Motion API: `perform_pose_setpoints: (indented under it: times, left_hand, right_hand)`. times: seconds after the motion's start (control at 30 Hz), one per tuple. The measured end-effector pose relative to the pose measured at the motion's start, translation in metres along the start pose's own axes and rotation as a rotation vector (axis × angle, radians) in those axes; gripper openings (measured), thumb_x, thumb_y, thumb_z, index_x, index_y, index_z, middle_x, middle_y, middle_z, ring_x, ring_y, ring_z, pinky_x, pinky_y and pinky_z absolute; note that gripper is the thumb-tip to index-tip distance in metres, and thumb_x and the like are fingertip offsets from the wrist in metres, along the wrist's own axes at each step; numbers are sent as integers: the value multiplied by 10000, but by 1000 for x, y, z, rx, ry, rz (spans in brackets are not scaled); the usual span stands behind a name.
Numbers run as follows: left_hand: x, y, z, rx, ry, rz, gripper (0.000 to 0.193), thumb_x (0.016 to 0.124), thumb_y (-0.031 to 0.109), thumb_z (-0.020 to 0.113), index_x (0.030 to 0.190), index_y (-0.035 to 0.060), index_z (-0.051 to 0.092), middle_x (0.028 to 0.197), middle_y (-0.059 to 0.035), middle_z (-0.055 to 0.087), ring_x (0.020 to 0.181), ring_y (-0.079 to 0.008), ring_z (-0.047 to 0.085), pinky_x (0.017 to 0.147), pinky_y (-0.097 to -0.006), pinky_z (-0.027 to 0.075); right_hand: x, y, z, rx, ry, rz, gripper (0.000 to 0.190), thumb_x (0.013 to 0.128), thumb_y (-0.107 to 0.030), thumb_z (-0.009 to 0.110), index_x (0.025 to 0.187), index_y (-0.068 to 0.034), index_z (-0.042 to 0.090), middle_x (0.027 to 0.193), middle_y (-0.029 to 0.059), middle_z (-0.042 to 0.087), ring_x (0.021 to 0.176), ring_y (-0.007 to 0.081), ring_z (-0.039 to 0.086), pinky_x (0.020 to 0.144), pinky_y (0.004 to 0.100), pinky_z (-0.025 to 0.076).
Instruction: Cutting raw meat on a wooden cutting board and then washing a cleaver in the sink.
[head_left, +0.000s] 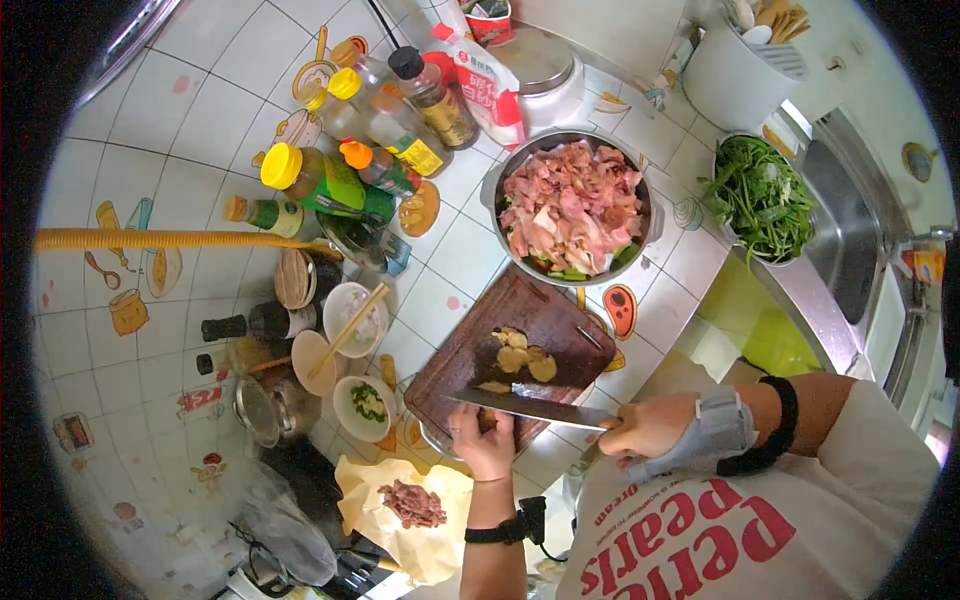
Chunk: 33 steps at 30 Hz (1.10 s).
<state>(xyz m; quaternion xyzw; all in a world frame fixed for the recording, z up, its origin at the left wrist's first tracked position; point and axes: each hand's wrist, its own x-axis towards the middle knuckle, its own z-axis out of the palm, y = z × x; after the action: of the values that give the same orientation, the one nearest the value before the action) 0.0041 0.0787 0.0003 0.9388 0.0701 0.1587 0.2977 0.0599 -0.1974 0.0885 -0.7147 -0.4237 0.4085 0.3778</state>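
Observation:
My right hand (651, 424) grips the handle of a kitchen knife (525, 407), its blade lying across the near part of a dark wooden cutting board (457, 352). Beside the blade, my left hand (480, 442) has bent fingers around a brown piece of what looks like ginger root (487, 418). The fingertips are close to the blade; whether they touch it I cannot tell. Several thin slices, apparently ginger (516, 358), lie on the middle of the board beyond the knife. One more slice (495, 387) rests right against the blade's far side.
A metal pot of sliced raw meat (574, 202) stands beyond the board. Leafy greens (765, 196) fill a container by the sink (844, 217). To the left are a bowl of chopped greens (365, 407), chopsticks (349, 328), sauce bottles (322, 180) and meat on paper (412, 504).

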Motion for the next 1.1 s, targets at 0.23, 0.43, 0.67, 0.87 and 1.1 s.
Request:
perform_pose_setpoints:
  times: [0.23,0.43,0.67,0.87,1.1]
  left_hand:
    - [2,-6,1,13,0,7,333,747,141,739,1028,-3,634,1036,-214,654,942,-409,615,851,-468,503]
    - [0,-3,0,-12,-13,-61,320,753,136,732,1032,6,644,1062,-223,657,980,-407,626,882,-464,503]
    - [-2,1,-17,-205,-89,-160,284,786,115,719,1043,16,647,1088,-202,658,1020,-392,618,904,-458,488]
    - [0,16,-18,120,38,120,341,738,123,780,1046,48,653,1110,-138,611,1043,-348,567,929,-439,463]
    - [-5,11,-7,151,-38,97,355,728,108,760,1056,46,638,1096,-154,614,1011,-352,572,902,-440,474]
  right_hand:
    - [50,5,1,18,38,-10,204,808,-238,655,849,-97,514,789,121,613,729,354,637,606,489,487]
    - [65,6,-3,36,137,-104,182,796,-190,631,891,-59,547,742,177,619,701,390,645,632,486,498]
    - [28,18,-5,-44,95,-25,280,823,-247,694,823,-71,476,763,141,580,727,363,611,632,471,462]
    - [13,12,-9,61,185,-66,311,840,-268,699,824,-70,459,754,140,591,729,356,620,624,454,459]
    - [13,10,7,60,198,-130,307,837,-267,684,850,-74,446,729,155,596,713,384,626,598,475,451]
